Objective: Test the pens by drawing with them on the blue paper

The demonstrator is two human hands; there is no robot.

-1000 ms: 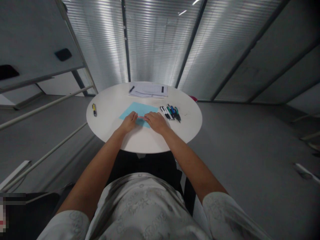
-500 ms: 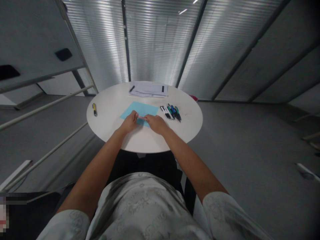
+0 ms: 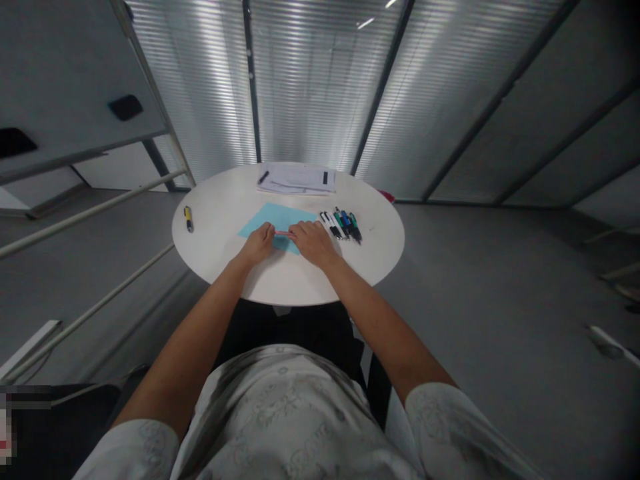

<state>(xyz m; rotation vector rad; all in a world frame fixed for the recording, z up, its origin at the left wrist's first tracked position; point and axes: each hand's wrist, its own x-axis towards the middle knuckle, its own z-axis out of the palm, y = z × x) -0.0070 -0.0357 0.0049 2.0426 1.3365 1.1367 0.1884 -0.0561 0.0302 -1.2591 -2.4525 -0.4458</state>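
A thin pink stick-like item point(image 3: 283, 233) spans the gap between my two hands, above a light blue sheet point(image 3: 270, 215) on the round white table point(image 3: 215, 193). My left hand point(image 3: 260, 243) is closed on its left end. The fingers of my right hand point(image 3: 311, 241) wrap its right end. Just right of my right hand lie several pens point(image 3: 345, 225) in a group, some white and black, others with green and blue parts. What the pink item is exactly is too small to tell.
Papers point(image 3: 297, 180) with a dark pen on them lie at the table's far edge. A yellow and black pen or cutter point(image 3: 188, 219) rests at the left. Pale metal rails point(image 3: 100, 203) stand left of the table, and blinds hang behind it.
My right hand has shifted slightly, its fingers now more over the top of the pink item. My left hand keeps its hold in nearly the same place.
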